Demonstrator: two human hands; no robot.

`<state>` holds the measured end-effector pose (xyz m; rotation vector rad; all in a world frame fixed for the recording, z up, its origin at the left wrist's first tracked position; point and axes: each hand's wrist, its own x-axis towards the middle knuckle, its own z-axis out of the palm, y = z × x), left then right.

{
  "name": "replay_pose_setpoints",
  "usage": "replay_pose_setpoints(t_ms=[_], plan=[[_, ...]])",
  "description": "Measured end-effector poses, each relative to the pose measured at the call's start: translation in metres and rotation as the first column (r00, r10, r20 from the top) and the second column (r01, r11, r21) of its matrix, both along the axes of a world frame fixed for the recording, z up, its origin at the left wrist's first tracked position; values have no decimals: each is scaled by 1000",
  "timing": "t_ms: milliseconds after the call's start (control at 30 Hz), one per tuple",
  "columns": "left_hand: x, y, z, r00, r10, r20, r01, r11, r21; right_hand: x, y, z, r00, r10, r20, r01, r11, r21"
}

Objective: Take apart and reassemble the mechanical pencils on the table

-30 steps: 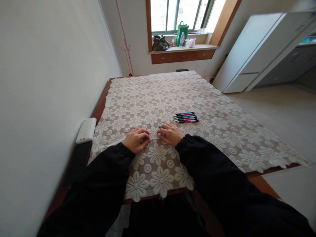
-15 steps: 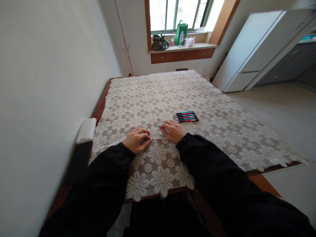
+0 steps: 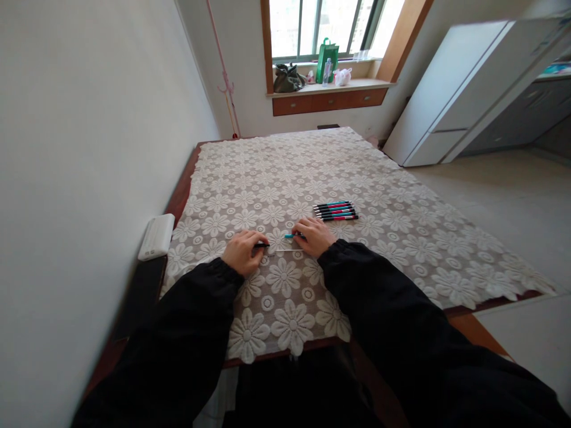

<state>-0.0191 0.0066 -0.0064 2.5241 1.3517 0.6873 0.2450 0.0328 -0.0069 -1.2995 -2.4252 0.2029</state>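
My left hand (image 3: 244, 252) is closed, thumb and fingers pinching a short black pen part (image 3: 262, 245) whose end points right. Across a small gap, my right hand (image 3: 313, 235) is closed around a teal pen barrel (image 3: 289, 236), its end sticking out to the left. A thin white stick, like a pen refill (image 3: 289, 250), lies on the lace tablecloth (image 3: 285, 279) between the hands, its right end near my right palm. Just beyond my right hand, several pens (image 3: 335, 210) in black, teal and red lie side by side in a row.
At the table's left edge sits a white box-shaped device (image 3: 156, 236) by the wall. A windowsill (image 3: 303, 89) at the back bears a green bag (image 3: 328, 61), a dark bag (image 3: 288, 78) and a bottle. To the right stands a white fridge (image 3: 450, 89).
The teal barrel in my right hand has come down and now lies more level. My left fingers have shifted slightly left, and the black part shows more clearly in them.
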Motion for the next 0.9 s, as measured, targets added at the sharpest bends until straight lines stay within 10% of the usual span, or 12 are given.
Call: replay_pose_setpoints(t_ms=[900], plan=[[-3, 5, -6, 998, -43, 36, 41, 997, 64, -1, 0, -4, 991, 114, -74, -109, 992, 70]])
